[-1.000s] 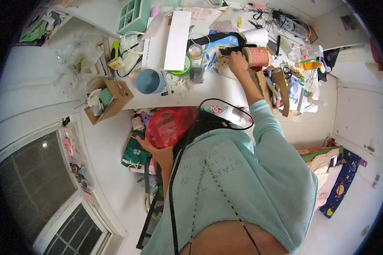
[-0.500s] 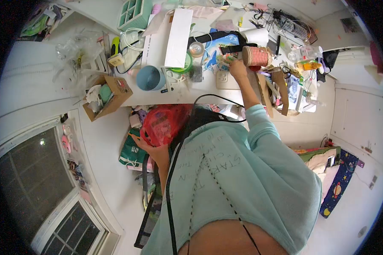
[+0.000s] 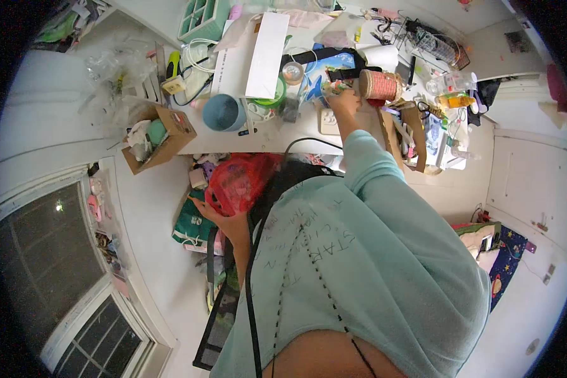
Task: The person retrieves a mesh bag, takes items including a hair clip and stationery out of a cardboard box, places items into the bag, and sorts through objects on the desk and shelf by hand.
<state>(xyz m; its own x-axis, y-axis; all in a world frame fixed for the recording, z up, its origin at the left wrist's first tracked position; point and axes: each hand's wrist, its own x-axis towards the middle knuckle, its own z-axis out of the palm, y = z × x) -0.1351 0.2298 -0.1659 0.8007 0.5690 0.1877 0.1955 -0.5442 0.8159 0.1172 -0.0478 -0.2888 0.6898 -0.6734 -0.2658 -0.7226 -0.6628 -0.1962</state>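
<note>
My right hand reaches over the desk, its fingers closed at a small multicoloured item that I cannot make out. Just right of it stands a spool wound with pink cord. A white power strip lies under my right wrist, and a blue printed sheet is beyond the fingers. Below the desk edge my left hand grips the lower left side of a red plastic bag, one finger sticking out. A green bag is beside that hand.
A blue bin, a green tape roll and a long white box are on the desk to the left. Cardboard pieces and bottles crowd the right. An open carton juts out at the left edge.
My right hand has shifted slightly left, and its forearm now reaches further over the desk. My left hand stays at the red bag, nearly unmoved.
</note>
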